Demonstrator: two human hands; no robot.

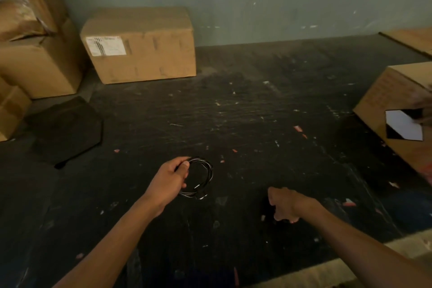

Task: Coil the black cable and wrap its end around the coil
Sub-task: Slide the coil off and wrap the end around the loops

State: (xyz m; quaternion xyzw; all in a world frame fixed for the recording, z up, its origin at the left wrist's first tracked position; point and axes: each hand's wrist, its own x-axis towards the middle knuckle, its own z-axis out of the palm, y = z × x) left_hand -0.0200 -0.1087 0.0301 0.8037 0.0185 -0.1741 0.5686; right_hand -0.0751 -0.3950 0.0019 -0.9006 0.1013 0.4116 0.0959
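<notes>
The black cable [205, 176] is wound into a small round coil of several loops, glinting white where light hits it. My left hand [170, 180] grips the coil at its left side, thumb on top, holding it just above the dark scratched table [257, 112]. My right hand [284, 204] hangs to the right of the coil, apart from it, fingers curled downward; I cannot see anything in it. The cable's loose end is not clearly visible.
A cardboard box [140, 44] stands at the back against the wall, with bigger boxes [35, 42] stacked at the left. Another box [397, 112] with a white label sits at the right edge. A flat black sheet [67, 131] lies at the left.
</notes>
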